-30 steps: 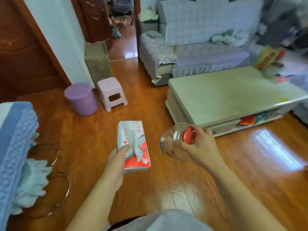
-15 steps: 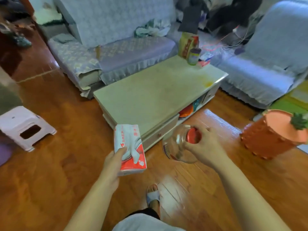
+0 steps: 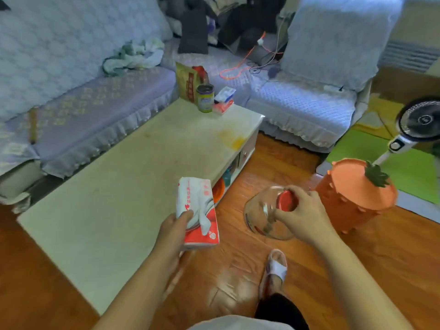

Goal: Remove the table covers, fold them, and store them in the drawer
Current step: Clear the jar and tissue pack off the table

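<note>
Table [image 3: 133, 177]: I see it ahead-left, long axis running away toward the sofa.
Left hand [image 3: 175, 231]: nearer, clamped on tissue pack [image 3: 198, 213].
Right hand [image 3: 302, 216]: gripping jar [image 3: 264, 216].

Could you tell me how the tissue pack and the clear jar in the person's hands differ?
The tissue pack is soft, opaque white and red; the clear jar is rigid and see-through with a red lid.
The left hand grips the pack by its near end, pointing away; the right hand holds the jar by its lid, tipped sideways.
Both are carried in the air beside the coffee table.
</note>
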`<action>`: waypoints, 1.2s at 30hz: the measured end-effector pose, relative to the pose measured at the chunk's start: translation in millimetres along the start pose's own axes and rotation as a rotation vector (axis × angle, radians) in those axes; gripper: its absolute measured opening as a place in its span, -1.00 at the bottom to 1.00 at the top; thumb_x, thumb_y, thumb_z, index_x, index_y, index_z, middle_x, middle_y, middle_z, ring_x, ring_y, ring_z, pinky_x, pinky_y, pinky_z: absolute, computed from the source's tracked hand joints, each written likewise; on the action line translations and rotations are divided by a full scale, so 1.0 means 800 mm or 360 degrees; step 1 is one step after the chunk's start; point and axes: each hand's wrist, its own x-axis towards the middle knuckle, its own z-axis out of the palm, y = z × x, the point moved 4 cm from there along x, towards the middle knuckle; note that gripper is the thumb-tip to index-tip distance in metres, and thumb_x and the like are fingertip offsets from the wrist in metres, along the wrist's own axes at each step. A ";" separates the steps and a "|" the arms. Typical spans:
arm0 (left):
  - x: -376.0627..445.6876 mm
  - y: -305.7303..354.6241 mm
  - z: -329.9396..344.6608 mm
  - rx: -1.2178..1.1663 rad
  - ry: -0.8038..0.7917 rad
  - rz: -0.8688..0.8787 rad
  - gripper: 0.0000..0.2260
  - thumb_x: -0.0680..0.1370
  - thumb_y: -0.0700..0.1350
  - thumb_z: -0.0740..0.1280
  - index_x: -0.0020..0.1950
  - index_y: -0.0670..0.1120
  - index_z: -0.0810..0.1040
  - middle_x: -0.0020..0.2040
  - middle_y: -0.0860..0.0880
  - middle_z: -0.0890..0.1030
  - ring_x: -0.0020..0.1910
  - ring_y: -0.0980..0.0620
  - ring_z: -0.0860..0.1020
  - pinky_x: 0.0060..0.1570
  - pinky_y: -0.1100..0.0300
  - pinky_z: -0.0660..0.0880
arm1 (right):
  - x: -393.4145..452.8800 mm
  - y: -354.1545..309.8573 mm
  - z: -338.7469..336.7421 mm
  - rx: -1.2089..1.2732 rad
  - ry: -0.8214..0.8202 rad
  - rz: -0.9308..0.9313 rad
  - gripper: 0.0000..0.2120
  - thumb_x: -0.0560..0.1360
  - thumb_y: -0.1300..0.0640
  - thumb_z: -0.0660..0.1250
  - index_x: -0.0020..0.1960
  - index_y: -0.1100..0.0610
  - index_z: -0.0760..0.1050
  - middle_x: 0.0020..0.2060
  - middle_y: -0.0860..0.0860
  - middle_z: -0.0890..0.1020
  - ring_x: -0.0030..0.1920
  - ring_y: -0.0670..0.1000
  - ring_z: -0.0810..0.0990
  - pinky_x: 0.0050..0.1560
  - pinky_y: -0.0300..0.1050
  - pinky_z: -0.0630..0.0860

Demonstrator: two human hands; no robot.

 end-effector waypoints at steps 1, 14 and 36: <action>0.023 0.008 0.024 -0.0021 0.0023 -0.0009 -0.77 0.61 -0.01 0.36 0.21 -0.08 0.59 -0.03 -0.14 0.74 -0.08 -0.18 0.73 -0.14 0.02 0.61 | 0.042 0.010 -0.003 -0.0005 -0.0010 -0.0013 -0.27 0.32 -0.17 0.51 0.43 -0.14 0.36 0.15 0.02 0.37 0.21 0.13 0.43 0.21 0.02 0.46; 0.203 0.111 0.231 -0.0425 0.0486 -0.0232 -0.75 0.61 0.03 0.35 0.23 -0.04 0.58 -0.01 -0.14 0.75 -0.03 -0.20 0.72 0.14 -0.21 0.61 | 0.465 -0.007 -0.077 -0.0224 -0.0422 -0.0355 -0.30 0.35 -0.22 0.48 0.41 -0.21 0.29 0.14 -0.06 0.31 0.22 0.08 0.37 0.17 0.08 0.54; 0.644 0.325 0.461 -0.0443 0.0653 -0.0374 -0.71 0.56 0.01 0.42 0.24 -0.06 0.57 0.01 -0.11 0.74 -0.10 -0.15 0.74 0.10 -0.20 0.63 | 1.067 0.005 -0.032 -0.0517 -0.0690 -0.0262 -0.25 0.29 -0.31 0.42 0.42 -0.16 0.33 0.24 0.02 0.34 0.28 0.14 0.40 0.30 0.15 0.48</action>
